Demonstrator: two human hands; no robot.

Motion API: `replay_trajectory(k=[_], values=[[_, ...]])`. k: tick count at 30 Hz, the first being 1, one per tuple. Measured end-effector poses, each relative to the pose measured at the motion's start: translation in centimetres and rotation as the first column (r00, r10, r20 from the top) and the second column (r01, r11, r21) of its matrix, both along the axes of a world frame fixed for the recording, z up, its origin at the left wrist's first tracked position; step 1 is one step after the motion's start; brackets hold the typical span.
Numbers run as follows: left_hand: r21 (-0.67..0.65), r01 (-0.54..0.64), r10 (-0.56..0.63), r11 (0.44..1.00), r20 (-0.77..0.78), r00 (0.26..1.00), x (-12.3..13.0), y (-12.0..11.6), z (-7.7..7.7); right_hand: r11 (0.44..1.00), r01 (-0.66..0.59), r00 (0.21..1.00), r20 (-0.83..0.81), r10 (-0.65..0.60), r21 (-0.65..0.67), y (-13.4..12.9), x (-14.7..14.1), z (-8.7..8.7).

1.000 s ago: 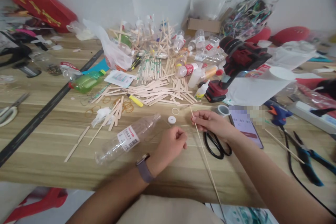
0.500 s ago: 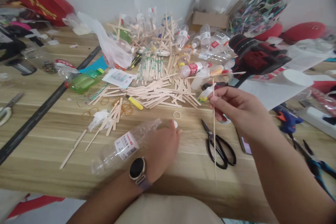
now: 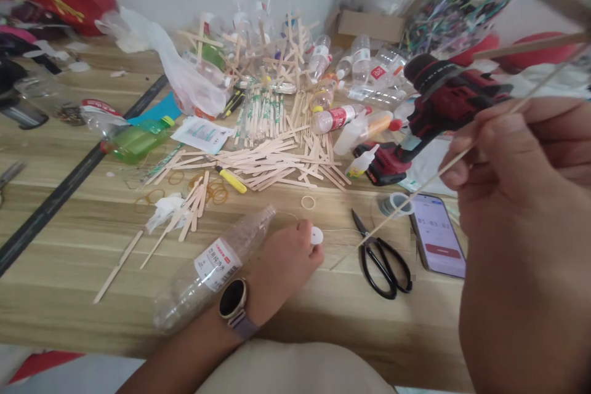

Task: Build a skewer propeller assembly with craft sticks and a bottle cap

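Between the fingers of my left hand [image 3: 295, 252] is a small white disc [image 3: 316, 236], low over the table. A thin string runs near it toward the black scissors [image 3: 381, 261]. Raised at the right, close to the camera, my right hand [image 3: 521, 154] pinches a thin wooden stick [image 3: 429, 181]. The stick slants from lower left to upper right, and flat wooden pieces [image 3: 535, 46] show at its upper end. A clear plastic bottle [image 3: 215, 268] lies beside my left forearm. A pale ring [image 3: 308, 202] rests beyond my left hand.
Flat wooden sticks [image 3: 272, 163] lie heaped mid-table, with plastic bottles behind. A red and black power drill [image 3: 452, 95] stands at the right. A phone [image 3: 438, 234] and a spool [image 3: 396, 204] are near my right hand. A black bar [image 3: 69, 178] crosses the left side.
My right hand has risen rightward and closer to the camera, tilting the stick from upright to slanted. The phone and spool are now more visible. The white disc shows more clearly in my left hand.
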State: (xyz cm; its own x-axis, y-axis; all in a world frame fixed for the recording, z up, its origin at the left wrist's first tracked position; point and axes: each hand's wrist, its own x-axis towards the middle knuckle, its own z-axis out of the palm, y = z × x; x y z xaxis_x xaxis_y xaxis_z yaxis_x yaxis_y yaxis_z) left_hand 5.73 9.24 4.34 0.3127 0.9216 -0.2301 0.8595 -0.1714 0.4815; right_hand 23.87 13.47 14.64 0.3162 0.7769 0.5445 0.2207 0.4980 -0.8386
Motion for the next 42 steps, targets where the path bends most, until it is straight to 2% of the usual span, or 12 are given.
replay_trajectory(k=[4,8,19,23,26,28,30,34,39,42], values=[[-0.035,0.047,-0.043,0.998,0.101,0.994,-0.4,-0.5,0.0,0.999,0.028,0.999,0.026,-0.028,0.023,0.4,-0.1,-0.1],[-0.024,0.079,-0.072,0.997,0.194,0.978,-0.8,-0.9,-0.1,0.991,0.034,0.999,0.028,-0.038,0.128,1.2,-0.1,-0.7],[-0.001,0.109,-0.103,0.994,0.299,0.948,-1.4,-1.3,0.3,0.986,0.072,0.997,0.020,-0.076,0.147,1.7,0.8,-1.1],[0.019,0.111,-0.111,0.994,0.347,0.931,-1.5,-1.6,0.2,0.989,0.086,0.996,-0.014,-0.085,0.122,1.7,0.8,-1.1],[-0.002,0.090,-0.084,0.996,0.365,0.927,-1.6,-1.6,0.4,0.996,0.037,0.999,-0.039,-0.034,0.079,1.3,0.5,-1.2],[-0.037,0.070,-0.051,0.997,0.375,0.926,-1.6,-1.6,0.7,0.999,-0.039,0.999,-0.035,0.039,-0.003,0.9,0.2,-1.4],[-0.086,0.050,-0.009,0.995,0.424,0.906,-1.5,-1.4,1.1,0.981,-0.138,0.990,-0.011,0.138,-0.139,0.7,-0.2,-1.8],[-0.250,0.017,0.138,0.968,0.589,0.796,-1.1,-0.8,1.8,0.881,-0.282,0.948,0.030,0.316,-0.380,0.9,-1.4,-3.4],[-0.453,0.020,0.372,0.891,0.756,0.539,-0.1,-0.1,1.6,0.729,-0.332,0.853,0.140,0.503,-0.598,1.4,-2.5,-5.7],[-0.513,-0.024,0.480,0.858,0.784,0.393,0.5,0.2,0.9,0.693,-0.304,0.821,0.190,0.539,-0.654,0.2,-2.4,-6.4]])
